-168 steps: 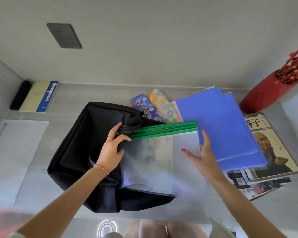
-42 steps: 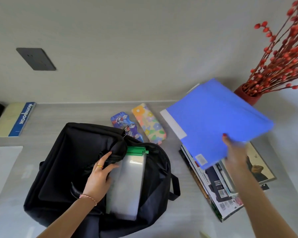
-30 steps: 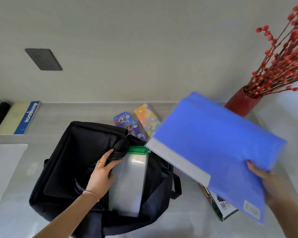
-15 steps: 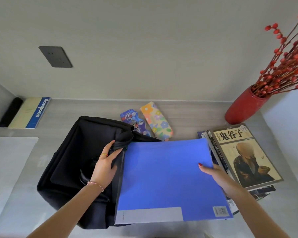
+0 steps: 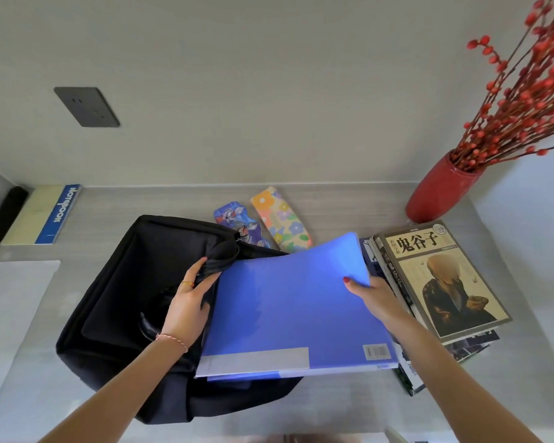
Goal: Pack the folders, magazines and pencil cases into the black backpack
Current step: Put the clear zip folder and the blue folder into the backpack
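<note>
The black backpack [image 5: 122, 302] lies open on the desk [image 5: 349, 199], and the blue folders [image 5: 295, 308] sit at its mouth at about 3 o'clock from it, its contents hidden behind them. The left hand [image 5: 186, 302] has fingers curled, gripping the bag's top flap, while the right hand [image 5: 373, 294] pinches the folders' right edge, thumb on top. Two pencil cases [image 5: 263, 222] wait at 12 o'clock, magazines [image 5: 438, 279] at 3.
</note>
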